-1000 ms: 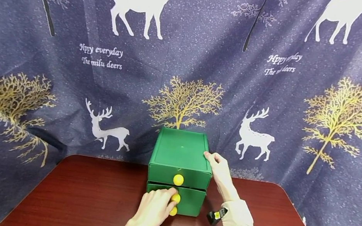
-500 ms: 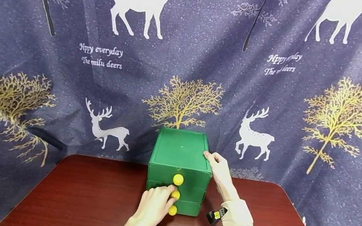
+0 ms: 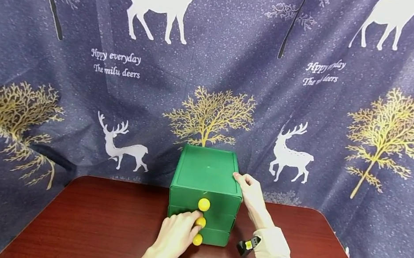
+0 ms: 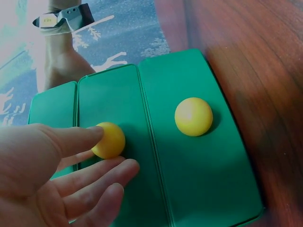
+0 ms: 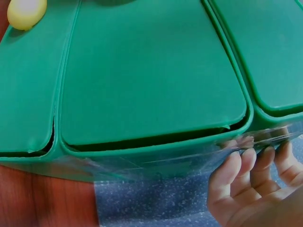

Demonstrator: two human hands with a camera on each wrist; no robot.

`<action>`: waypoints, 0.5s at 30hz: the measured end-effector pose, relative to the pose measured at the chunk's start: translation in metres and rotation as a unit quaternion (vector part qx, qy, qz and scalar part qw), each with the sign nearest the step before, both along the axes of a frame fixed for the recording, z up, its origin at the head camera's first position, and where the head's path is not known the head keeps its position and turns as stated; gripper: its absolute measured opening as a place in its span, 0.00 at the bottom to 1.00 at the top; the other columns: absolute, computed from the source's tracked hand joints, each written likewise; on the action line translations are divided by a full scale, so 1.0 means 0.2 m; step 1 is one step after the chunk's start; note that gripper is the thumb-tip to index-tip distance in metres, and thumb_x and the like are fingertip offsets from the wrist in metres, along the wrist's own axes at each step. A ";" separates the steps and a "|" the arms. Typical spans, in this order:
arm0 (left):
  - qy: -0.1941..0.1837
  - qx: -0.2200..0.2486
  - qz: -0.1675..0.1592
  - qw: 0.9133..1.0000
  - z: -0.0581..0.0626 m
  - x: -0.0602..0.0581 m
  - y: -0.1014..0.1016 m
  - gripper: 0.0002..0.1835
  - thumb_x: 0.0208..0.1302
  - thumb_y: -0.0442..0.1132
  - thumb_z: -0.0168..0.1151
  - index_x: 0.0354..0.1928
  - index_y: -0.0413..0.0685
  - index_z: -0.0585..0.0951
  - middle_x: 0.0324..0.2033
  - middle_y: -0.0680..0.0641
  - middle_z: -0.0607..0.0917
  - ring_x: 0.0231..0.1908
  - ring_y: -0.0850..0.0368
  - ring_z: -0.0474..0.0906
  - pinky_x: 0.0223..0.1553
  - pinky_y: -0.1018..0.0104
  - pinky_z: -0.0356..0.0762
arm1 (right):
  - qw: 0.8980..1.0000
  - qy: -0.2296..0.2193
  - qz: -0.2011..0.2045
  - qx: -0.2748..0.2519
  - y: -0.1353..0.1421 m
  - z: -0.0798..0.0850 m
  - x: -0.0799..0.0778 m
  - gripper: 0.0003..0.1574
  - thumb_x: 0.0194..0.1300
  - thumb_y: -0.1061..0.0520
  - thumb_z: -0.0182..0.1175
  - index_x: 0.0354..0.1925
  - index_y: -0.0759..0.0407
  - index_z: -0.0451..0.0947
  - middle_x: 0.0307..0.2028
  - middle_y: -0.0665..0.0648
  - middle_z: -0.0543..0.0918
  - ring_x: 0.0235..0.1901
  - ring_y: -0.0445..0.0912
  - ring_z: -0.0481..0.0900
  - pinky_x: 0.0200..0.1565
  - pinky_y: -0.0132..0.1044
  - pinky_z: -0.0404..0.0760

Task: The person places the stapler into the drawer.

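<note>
A green drawer cabinet (image 3: 206,169) stands on the table with its three drawers stacked, each with a round yellow knob. At the middle drawer (image 4: 111,94), my left hand (image 3: 175,235) has thumb and forefinger on either side of the middle knob (image 4: 111,141), the other fingers extended below. That drawer's front is about level with its neighbours. My right hand (image 3: 253,198) holds the cabinet's upper right edge, thumb over the top and fingertips against the clear side wall (image 5: 156,163). The top knob (image 3: 204,205) and bottom knob (image 4: 194,117) are untouched.
The cabinet sits near the far edge of a reddish-brown wooden table (image 3: 105,216). Behind it hangs a dark blue cloth (image 3: 217,59) printed with white deer and golden trees. A black wrist device (image 3: 247,245) is strapped over the right sleeve.
The middle drawer has slid back into the cabinet under my left hand, and the gap above it has closed. My right hand has stayed at the cabinet's edge.
</note>
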State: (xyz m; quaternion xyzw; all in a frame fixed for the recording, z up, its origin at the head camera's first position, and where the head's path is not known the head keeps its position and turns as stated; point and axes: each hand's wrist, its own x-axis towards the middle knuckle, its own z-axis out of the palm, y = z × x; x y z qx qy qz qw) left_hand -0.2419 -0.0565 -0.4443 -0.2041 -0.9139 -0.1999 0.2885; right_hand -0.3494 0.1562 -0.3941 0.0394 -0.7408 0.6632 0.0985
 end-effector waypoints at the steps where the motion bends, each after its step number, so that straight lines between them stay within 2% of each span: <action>1: 0.001 -0.001 0.000 1.000 0.00 0.00 0.00 0.08 0.57 0.43 0.72 0.36 0.59 0.81 0.25 0.59 0.80 0.23 0.55 0.80 0.17 0.60 0.70 | 1.000 -0.001 -0.001 0.000 0.00 0.00 0.00 0.24 0.65 0.41 0.63 0.23 0.56 0.71 0.16 0.48 0.72 0.14 0.39 0.66 0.18 0.31 0.66; 15: 0.008 -0.009 -0.001 1.000 0.00 0.01 -0.01 0.09 0.57 0.43 0.71 0.37 0.58 0.81 0.25 0.58 0.80 0.23 0.53 0.81 0.16 0.60 0.69 | 1.000 -0.009 0.007 0.010 0.01 0.02 0.00 0.26 0.65 0.41 0.63 0.21 0.55 0.70 0.16 0.48 0.72 0.15 0.40 0.69 0.19 0.32 0.70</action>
